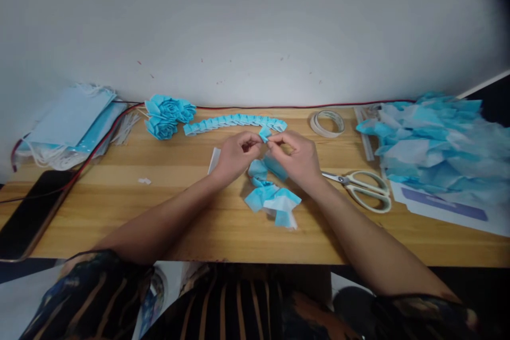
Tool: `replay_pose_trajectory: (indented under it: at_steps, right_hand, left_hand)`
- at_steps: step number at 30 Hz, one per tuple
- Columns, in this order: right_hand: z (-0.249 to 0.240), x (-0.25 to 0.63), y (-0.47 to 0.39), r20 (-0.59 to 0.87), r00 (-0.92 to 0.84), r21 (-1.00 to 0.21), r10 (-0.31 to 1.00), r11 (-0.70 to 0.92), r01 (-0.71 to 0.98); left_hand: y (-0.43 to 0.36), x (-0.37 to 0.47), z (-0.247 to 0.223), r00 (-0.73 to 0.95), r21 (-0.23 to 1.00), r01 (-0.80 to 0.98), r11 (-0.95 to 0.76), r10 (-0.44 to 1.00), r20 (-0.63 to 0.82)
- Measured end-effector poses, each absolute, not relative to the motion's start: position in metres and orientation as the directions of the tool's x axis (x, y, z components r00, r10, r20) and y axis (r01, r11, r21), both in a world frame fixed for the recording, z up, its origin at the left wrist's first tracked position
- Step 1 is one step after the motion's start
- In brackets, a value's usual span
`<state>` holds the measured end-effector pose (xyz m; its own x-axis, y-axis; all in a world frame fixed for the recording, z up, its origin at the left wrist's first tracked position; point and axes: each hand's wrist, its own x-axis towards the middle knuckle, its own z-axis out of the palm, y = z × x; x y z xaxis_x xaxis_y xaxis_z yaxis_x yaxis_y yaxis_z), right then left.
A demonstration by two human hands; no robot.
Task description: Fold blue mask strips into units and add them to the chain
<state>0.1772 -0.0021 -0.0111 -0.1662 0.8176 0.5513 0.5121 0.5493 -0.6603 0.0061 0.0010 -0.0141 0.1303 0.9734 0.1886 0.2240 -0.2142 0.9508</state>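
Between the fingertips of both hands is a small folded blue piece (265, 133). My left hand (238, 155) pinches its left side, and my right hand (295, 158) pinches its right side. Just behind the hands lies a curved row of folded blue pieces (235, 121). Loose blue and white pieces (271, 199) lie crumpled on the wooden table (179, 228) in front of the hands, partly under my right hand. A white strip (214, 160) rests beside my left hand.
Blue flowers (167, 114), stacked masks (71, 122) and a dark phone (34, 215) are on the left. A tape roll (327, 124), scissors (364, 189) and a large pile of blue and white pieces (434, 143) are on the right. A red-black cable (303, 105) runs along the wall.
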Motion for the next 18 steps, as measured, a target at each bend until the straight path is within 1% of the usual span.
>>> replay_pose_trajectory:
  at_steps: [7,13,18]
  right_hand:
    - [-0.0101,0.1774,-0.0022,0.52,-0.165,-0.694,0.838,0.527,0.49]
    - [-0.0095,0.1774,-0.0026,0.494,-0.179,-0.705,0.851,0.512,0.49]
    - [-0.0081,0.1766,-0.0036,0.484,-0.17,-0.728,0.858,0.503,0.465]
  left_hand:
    - [0.0016,0.0071,-0.017,0.115,0.961,0.169,-0.217,0.973,0.2]
    - [0.0015,0.0071,-0.0149,0.111,0.953,0.215,-0.212,0.975,0.192]
    - [0.0016,0.0066,-0.0154,0.095,0.956,0.211,-0.203,0.978,0.186]
